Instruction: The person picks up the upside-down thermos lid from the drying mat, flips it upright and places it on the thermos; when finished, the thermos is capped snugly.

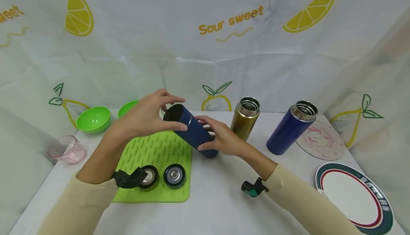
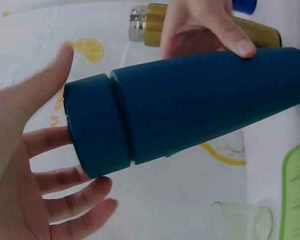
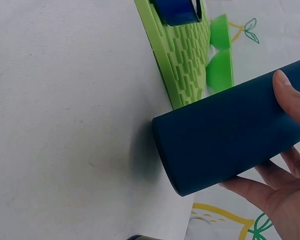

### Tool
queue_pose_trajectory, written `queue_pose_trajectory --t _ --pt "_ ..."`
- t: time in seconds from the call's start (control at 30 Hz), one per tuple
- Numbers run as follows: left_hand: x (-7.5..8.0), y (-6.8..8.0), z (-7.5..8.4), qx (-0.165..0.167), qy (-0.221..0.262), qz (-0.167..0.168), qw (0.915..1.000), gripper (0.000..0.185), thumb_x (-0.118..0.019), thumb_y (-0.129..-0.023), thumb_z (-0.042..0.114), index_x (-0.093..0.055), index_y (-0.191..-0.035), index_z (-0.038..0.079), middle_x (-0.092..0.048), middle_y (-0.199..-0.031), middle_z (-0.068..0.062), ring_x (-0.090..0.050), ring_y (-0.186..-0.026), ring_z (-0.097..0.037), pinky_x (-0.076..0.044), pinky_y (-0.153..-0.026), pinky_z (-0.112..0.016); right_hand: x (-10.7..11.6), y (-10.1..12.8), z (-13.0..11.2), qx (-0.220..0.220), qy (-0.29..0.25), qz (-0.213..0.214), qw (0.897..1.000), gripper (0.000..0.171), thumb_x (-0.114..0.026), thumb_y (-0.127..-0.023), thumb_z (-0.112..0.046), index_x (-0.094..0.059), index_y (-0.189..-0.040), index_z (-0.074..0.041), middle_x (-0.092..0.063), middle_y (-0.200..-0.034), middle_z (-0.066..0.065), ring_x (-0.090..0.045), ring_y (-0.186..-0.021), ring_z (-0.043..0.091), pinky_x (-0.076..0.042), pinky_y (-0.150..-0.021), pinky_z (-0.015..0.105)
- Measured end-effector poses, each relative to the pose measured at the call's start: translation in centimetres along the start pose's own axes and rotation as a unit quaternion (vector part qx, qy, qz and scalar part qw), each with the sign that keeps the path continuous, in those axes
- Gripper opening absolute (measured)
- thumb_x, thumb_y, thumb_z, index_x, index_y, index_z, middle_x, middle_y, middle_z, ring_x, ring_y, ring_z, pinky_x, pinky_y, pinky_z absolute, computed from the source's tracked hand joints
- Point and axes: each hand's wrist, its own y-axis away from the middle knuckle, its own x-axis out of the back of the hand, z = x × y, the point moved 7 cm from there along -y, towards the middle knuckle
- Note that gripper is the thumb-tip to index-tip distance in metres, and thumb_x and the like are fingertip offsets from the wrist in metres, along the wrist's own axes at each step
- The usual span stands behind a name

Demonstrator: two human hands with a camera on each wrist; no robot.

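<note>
A dark blue thermos bottle (image 1: 200,137) with a matching cap (image 2: 97,127) leans toward the left, in front of the back cloth. My right hand (image 1: 221,135) grips its lower body, thumb on the near side and fingers behind. Around the cap end, my left hand (image 1: 147,115) is spread; in the left wrist view its thumb stands off the cap and the fingers reach past the far side. Whether those fingers touch the cap, I cannot tell. In the right wrist view, the bottle's base (image 3: 167,157) is tilted above the white table.
Two lidless bottles, one gold (image 1: 245,117) and one blue (image 1: 289,128), stand at right. Two round lids (image 1: 174,175) lie on the green mat (image 1: 153,147). Green bowls (image 1: 94,119), a pink glass (image 1: 68,149), a clear glass (image 2: 240,220), a round plate (image 1: 350,196) and a pink-patterned disc (image 1: 323,140) surround them.
</note>
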Motion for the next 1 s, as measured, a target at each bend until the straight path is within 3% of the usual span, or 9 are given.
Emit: queue_pose_trajectory --t 0.1,0.27,0.33,0.47,0.6,0.7,0.77,0.9,1.0 --pt "0.1 0.0 0.3 -0.011 -0.004 0.005 0.9999 0.053 -0.081 -0.087 0.038 -0.067 -0.135 0.019 -0.065 -0.121 -0.006 -0.064 -0.103 -0.023 -0.057 -0.079 -0.037 0.0 0.0 -0.1 0.000 0.000 -0.003 1.000 0.088 -0.085 -0.082 -0.011 -0.037 -0.156 -0.014 -0.048 -0.157 0.009 -0.050 -0.144 0.035 -0.045 -0.117 0.055" --pt "0.0 0.2 1.3 -0.079 0.031 -0.014 0.9963 0.057 -0.080 -0.082 0.006 -0.066 -0.136 0.016 -0.058 -0.144 -0.009 -0.056 -0.133 -0.030 -0.056 -0.099 -0.052 0.2 0.0 -0.3 0.011 0.009 -0.002 1.000 0.088 -0.085 -0.083 -0.012 -0.036 -0.156 -0.012 -0.047 -0.158 0.011 -0.051 -0.143 0.037 -0.045 -0.117 0.053" --pt "-0.1 0.1 1.3 -0.066 0.011 -0.003 0.9977 0.058 -0.082 -0.084 0.017 -0.064 -0.139 0.017 -0.055 -0.146 -0.010 -0.057 -0.132 -0.031 -0.054 -0.102 -0.052 0.2 0.0 -0.3 0.014 0.012 -0.003 1.000 0.088 -0.085 -0.083 -0.012 -0.036 -0.156 -0.012 -0.047 -0.158 0.011 -0.051 -0.143 0.036 -0.045 -0.117 0.052" --pt "-0.1 -0.2 0.5 -0.005 -0.036 0.018 0.9992 0.060 -0.080 -0.085 0.049 -0.065 -0.136 0.021 -0.061 -0.125 -0.007 -0.062 -0.104 -0.024 -0.055 -0.082 -0.040 0.1 -0.1 -0.3 0.017 0.012 -0.008 1.000 0.087 -0.085 -0.083 -0.013 -0.037 -0.156 -0.014 -0.048 -0.157 0.009 -0.051 -0.143 0.035 -0.045 -0.117 0.053" --pt "-0.1 -0.1 0.7 -0.041 0.004 0.003 0.9992 0.048 -0.083 -0.086 0.025 -0.070 -0.131 0.019 -0.064 -0.122 -0.006 -0.063 -0.106 -0.023 -0.059 -0.080 -0.038 0.0 -0.1 -0.2 0.010 0.007 -0.011 1.000 0.087 -0.085 -0.083 -0.013 -0.037 -0.156 -0.015 -0.047 -0.158 0.008 -0.050 -0.144 0.035 -0.046 -0.116 0.053" --pt "-0.2 0.1 0.9 -0.064 0.040 -0.018 0.9970 0.065 -0.088 -0.078 0.011 -0.065 -0.138 0.018 -0.056 -0.138 -0.010 -0.057 -0.126 -0.029 -0.060 -0.092 -0.050 0.1 -0.2 -0.1 0.005 0.003 -0.008 1.000 0.088 -0.085 -0.083 -0.012 -0.037 -0.156 -0.015 -0.047 -0.158 0.008 -0.050 -0.144 0.035 -0.045 -0.116 0.054" --pt "-0.2 0.1 0.8 -0.046 0.022 -0.014 0.9986 0.071 -0.089 -0.079 0.021 -0.060 -0.143 0.020 -0.053 -0.140 -0.010 -0.056 -0.127 -0.030 -0.057 -0.096 -0.052 0.1 -0.2 -0.1 0.006 0.005 -0.007 1.000 0.088 -0.085 -0.083 -0.012 -0.037 -0.156 -0.014 -0.047 -0.158 0.009 -0.050 -0.144 0.036 -0.045 -0.117 0.054" --pt "-0.2 -0.1 0.1 0.015 -0.034 0.003 0.9993 0.067 -0.081 -0.083 0.051 -0.062 -0.140 0.021 -0.061 -0.122 -0.008 -0.062 -0.104 -0.024 -0.055 -0.084 -0.041 0.0 -0.1 -0.2 0.009 0.006 -0.010 1.000 0.087 -0.085 -0.083 -0.013 -0.037 -0.156 -0.014 -0.047 -0.158 0.009 -0.050 -0.144 0.035 -0.045 -0.117 0.053" --pt "-0.2 -0.2 0.1 0.000 -0.017 0.000 0.9999 0.052 -0.076 -0.090 0.044 -0.066 -0.135 0.019 -0.065 -0.117 -0.006 -0.063 -0.096 -0.021 -0.055 -0.077 -0.035 0.0 -0.1 -0.1 0.006 0.005 -0.012 1.000 0.087 -0.085 -0.083 -0.014 -0.037 -0.156 -0.014 -0.046 -0.158 0.009 -0.050 -0.144 0.035 -0.045 -0.117 0.053"
